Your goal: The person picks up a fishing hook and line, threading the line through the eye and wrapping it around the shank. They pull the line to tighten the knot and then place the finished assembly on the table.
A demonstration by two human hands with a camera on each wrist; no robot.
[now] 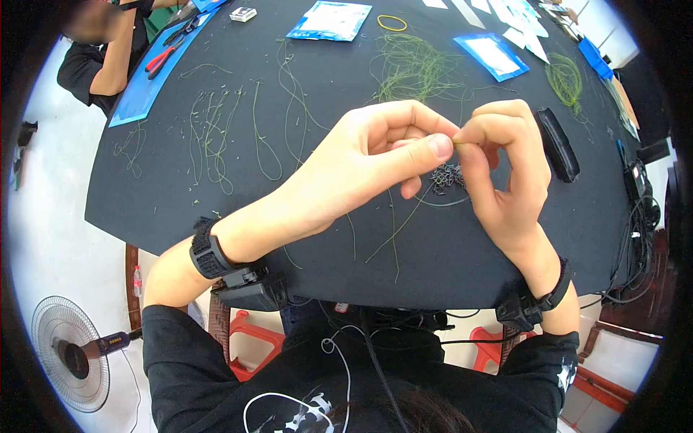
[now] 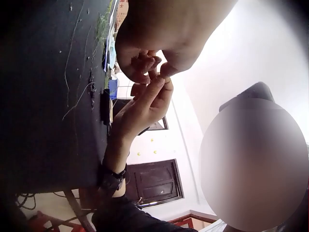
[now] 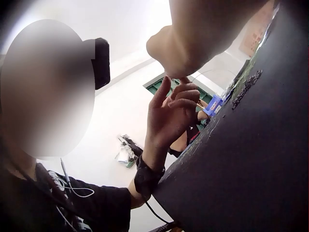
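Note:
Thumb to fingertip, my left hand [image 1: 346,162] and right hand [image 1: 516,166] meet above the table in the head view, pinching a thin green fishing line between them. The bit they hold is mostly covered by the fingertips. Below the left hand, thin green strands [image 1: 395,236] run toward the near edge. A heap of small dark metal hooks [image 1: 446,177] lies just beneath the fingers, partly hidden by them. In the left wrist view, the right hand [image 2: 145,106] touches the left at the fingertips. The right wrist view shows the left hand [image 3: 169,116] under the right one.
Tangled green line [image 1: 419,68] lies beyond the hands, with a second coil [image 1: 565,81] farther right. Looped strands [image 1: 216,137] spread over the left side. A black case [image 1: 558,144], blue-white packets [image 1: 330,20] and red pliers [image 1: 160,60] are around. Another person [image 1: 101,58] sits far left.

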